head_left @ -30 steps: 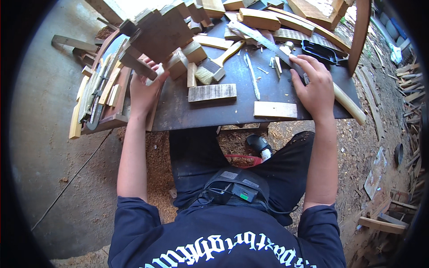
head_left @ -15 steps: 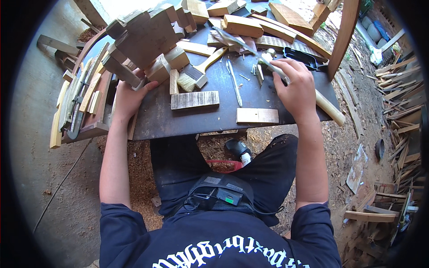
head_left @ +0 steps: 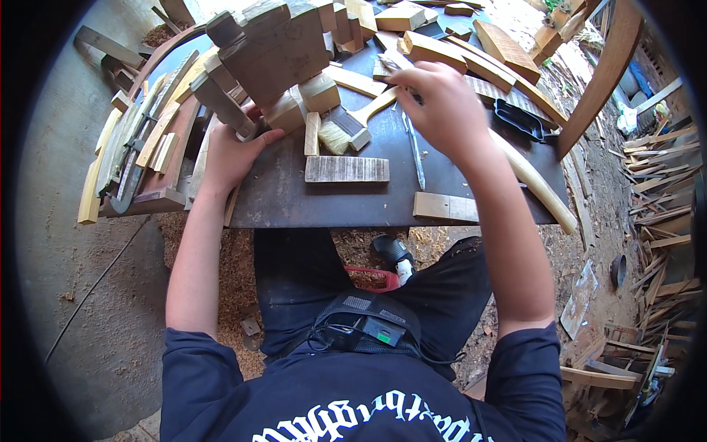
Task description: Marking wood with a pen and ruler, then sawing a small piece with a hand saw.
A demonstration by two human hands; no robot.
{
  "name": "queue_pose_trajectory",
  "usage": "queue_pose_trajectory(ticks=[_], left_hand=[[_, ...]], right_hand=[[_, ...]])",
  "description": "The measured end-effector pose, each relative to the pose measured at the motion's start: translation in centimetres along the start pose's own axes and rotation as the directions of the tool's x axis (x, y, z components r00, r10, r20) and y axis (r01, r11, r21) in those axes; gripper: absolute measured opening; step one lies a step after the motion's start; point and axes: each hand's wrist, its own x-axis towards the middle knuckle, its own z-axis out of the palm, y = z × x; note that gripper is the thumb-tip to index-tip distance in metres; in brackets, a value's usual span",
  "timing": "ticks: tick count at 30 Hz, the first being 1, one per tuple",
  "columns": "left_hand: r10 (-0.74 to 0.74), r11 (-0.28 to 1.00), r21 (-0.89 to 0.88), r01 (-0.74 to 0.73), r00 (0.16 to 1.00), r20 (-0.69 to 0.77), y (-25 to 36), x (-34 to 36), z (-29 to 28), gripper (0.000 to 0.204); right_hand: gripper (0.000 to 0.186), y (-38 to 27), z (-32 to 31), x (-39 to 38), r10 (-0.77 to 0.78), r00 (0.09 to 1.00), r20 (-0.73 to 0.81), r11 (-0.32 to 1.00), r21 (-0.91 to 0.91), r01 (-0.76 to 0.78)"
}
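Observation:
My left hand (head_left: pixel 234 156) holds the lower end of a dark wooden assembly (head_left: pixel 276 59) with blocks and posts. Its thumb lies along a block; the other fingers are mostly hidden behind a post. My right hand (head_left: pixel 445 110) is over the bench with its fingers curled in, just beyond the handle of a flat paintbrush (head_left: pixel 342 129). What those fingers hold, if anything, is hidden. A pale wooden tool handle (head_left: pixel 537 180) runs out from under my right forearm. Nearer me are a streaked wooden block (head_left: pixel 347 169) and a light flat block (head_left: pixel 445 207). A slim pen-like tool (head_left: pixel 414 151) is beside my right hand.
Planks and offcuts (head_left: pixel 508 48) crowd the far side of the dark bench (head_left: pixel 331 210). A black tray (head_left: pixel 519 118) is at the right, near a curved wooden post (head_left: pixel 604 74). Wood strips (head_left: pixel 151 140) line the left side. Shavings cover the floor.
My right hand has left the pale tool handle and moved left and farther away, its fingers curling. The view has shifted slightly. My left hand stays on the wooden assembly.

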Motion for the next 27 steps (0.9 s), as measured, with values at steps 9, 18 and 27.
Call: queue_pose_trajectory(ticks=[9, 18, 27], left_hand=[[-0.011, 0.999, -0.030, 0.011, 1.000, -0.011, 1.1, -0.5, 0.4, 0.061], [0.063, 0.994, -0.088, -0.066, 0.997, -0.034, 0.4, -0.6, 0.2, 0.057], [0.004, 0.992, -0.128, -0.003, 1.000, 0.012, 0.2, -0.6, 0.1, 0.060]], right_hand=[[0.029, -1.9, 10.7, 8.2, 0.184, 0.965, 0.185, 0.933, -0.343, -0.112], [0.016, -1.1, 12.0, 8.7, 0.077, 0.992, 0.098, 0.955, -0.293, -0.046], [0.014, -1.2, 10.7, 7.7, 0.051, 0.995, 0.089, 0.997, -0.067, -0.045]])
